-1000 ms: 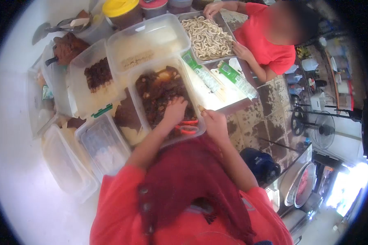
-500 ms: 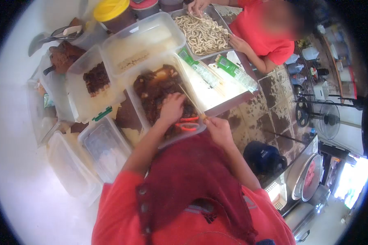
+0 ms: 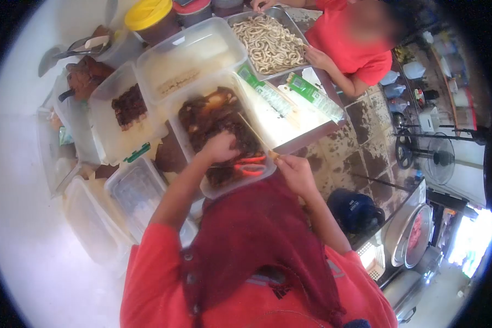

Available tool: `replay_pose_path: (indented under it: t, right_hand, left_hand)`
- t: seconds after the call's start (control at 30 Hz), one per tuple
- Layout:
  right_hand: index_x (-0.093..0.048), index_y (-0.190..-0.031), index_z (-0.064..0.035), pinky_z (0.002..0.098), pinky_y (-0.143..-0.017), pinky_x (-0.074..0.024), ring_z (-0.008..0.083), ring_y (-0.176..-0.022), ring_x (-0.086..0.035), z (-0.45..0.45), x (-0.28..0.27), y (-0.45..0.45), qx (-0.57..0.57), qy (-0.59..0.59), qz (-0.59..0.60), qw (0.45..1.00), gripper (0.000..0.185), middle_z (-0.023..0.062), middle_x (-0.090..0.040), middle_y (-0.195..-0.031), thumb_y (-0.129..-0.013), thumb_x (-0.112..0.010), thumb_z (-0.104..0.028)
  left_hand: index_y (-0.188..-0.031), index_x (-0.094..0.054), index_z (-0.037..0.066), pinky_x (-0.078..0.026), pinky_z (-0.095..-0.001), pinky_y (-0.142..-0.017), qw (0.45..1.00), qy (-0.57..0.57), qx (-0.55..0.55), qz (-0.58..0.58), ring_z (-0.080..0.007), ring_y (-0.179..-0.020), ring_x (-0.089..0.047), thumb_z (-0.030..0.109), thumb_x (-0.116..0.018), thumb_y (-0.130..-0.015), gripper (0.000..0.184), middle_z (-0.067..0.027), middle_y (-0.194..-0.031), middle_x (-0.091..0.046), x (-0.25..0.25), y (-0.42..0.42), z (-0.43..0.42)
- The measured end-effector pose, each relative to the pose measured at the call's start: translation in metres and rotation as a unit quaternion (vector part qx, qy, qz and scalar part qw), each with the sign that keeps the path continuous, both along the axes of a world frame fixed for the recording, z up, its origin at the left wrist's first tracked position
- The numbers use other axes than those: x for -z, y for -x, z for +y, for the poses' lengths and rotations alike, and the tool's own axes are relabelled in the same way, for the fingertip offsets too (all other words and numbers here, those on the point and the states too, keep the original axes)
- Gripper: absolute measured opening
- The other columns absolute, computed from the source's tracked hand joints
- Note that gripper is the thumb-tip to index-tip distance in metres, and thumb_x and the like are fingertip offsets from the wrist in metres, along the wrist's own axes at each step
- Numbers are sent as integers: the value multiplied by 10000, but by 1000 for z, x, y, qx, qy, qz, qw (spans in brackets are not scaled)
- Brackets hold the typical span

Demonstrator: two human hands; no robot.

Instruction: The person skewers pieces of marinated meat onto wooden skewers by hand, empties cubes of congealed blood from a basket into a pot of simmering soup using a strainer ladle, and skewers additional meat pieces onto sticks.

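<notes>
A clear plastic tub of dark marinated meat stands in front of me. My left hand is down in the meat, its fingertips hidden, so I cannot make out what they hold. Over the tub's right rim my right hand is closed on the end of a thin wooden skewer, which slants up and left across the tub. Red-handled scissors lie in the tub's near right corner, between my hands.
Behind stands an open tub; at left, another holds skewered dark meat. A co-worker in red touches a metal tray of pale coiled pieces. Green skewer packets lie on the right. More plastic tubs are at lower left.
My left hand has shifted slightly left and down in the meat, its fingers now curled deeper. My right hand, with the skewer, has moved a little right and down since the earliest frame.
</notes>
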State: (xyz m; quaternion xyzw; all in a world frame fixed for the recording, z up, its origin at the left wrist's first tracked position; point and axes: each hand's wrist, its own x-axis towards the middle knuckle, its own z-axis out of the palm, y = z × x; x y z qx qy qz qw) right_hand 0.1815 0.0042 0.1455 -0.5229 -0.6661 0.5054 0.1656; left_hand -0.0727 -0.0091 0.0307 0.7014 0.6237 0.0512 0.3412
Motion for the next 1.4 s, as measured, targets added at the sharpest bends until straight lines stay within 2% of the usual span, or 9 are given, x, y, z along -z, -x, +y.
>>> replay_pose_path:
  t: [0.17,0.3,0.53,0.6,0.7,1.0,1.1,1.3,1.4]
  right_hand:
    - [-620,-893,44,273,-615,-437,112,-644,-535,1,7,2,-6,20,3,1000,212,105,-591,-670,-836,-567,-153]
    - [-612,-863,18,304,-570,-434,138,-570,-517,1,0,8,-13,-28,13,999,190,148,-549,-619,-839,-546,-158]
    - [-619,-894,27,280,-608,-434,113,-640,-526,0,-12,2,2,-1,-5,1000,198,101,-588,-669,-840,-554,-152]
    - [-619,-894,28,280,-614,-436,109,-648,-527,-2,-11,-3,13,9,-4,1000,200,103,-591,-676,-841,-554,-154]
    - [-620,-893,18,305,-610,-449,139,-624,-552,-6,0,-4,12,16,-2,1000,198,160,-589,-674,-845,-541,-157]
    - [-615,-880,18,337,-557,-433,179,-551,-533,-11,8,2,-23,11,-17,1000,219,185,-546,-617,-839,-543,-185]
    - [-614,-873,19,339,-542,-423,177,-537,-517,-13,3,3,-8,5,-6,1000,218,173,-528,-591,-839,-542,-184]
    - [-615,-899,21,302,-534,-402,107,-550,-442,-15,-3,5,-5,70,-15,997,210,81,-468,-560,-849,-530,-165]
    - [-609,-910,37,260,-558,-400,66,-603,-431,-20,-23,17,-30,96,-13,995,202,9,-476,-604,-857,-519,-136]
  left_hand:
    - [-839,-621,54,-457,-400,-709,963,-188,93,167,-286,-874,-565,162,-569,-715,172,-124,-906,-556,2,-33,-5]
    - [-780,-668,74,-475,-386,-684,948,-116,25,294,-252,-787,-617,139,-521,-749,164,-110,-825,-625,10,-62,-3]
    - [-827,-646,8,-519,-373,-633,971,196,-134,9,-255,-739,-653,86,-494,-763,182,-177,-864,-651,16,-20,19]
    - [-902,-613,13,-517,-353,-615,773,295,-408,-387,-240,-735,-647,101,-491,-812,175,-158,-874,-652,6,1,2]
    - [-1026,-539,38,-521,-337,-585,582,264,-517,-570,-211,-722,-638,114,-480,-848,202,-128,-864,-644,18,17,-18]
    - [-829,-596,27,-465,-306,-545,713,263,-555,-338,-191,-663,-610,249,-659,-762,241,-100,-774,-629,29,31,-12]
    - [-762,-611,51,-441,-292,-535,837,204,-459,-215,-170,-670,-602,233,-648,-779,186,-71,-699,-609,48,31,-9]
    - [-1007,-532,-17,-518,-286,-676,504,179,-528,-660,-218,-805,-614,114,-522,-878,184,-121,-950,-618,22,25,-21]
    - [-1076,-491,-21,-516,-301,-756,398,113,-536,-735,-230,-947,-592,91,-481,-896,212,-143,-1075,-582,3,10,-12]
